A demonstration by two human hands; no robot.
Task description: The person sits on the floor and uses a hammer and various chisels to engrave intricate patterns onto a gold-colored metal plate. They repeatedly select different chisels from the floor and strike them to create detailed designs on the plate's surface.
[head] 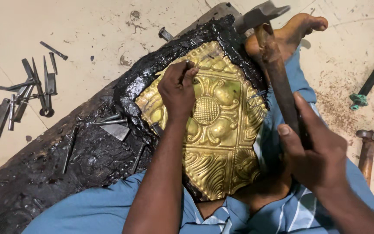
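Punch tip (189, 65) hidden by left hand (177, 90)

**Both hands closed, arms reaching forward**

The left hand (177, 89) is curled into a loose fist, knuckles up, fingertips (190, 69) pinched together at its far side. Its forearm runs straight back toward the body, bare to the elbow. The right hand (314, 149) sits nearer the body and well to the right of the left, fingers wrapped tight, thumb (287, 134) pressed along the top. Its wrist angles down to the right. A bare foot (293, 32) lies beyond the right hand.
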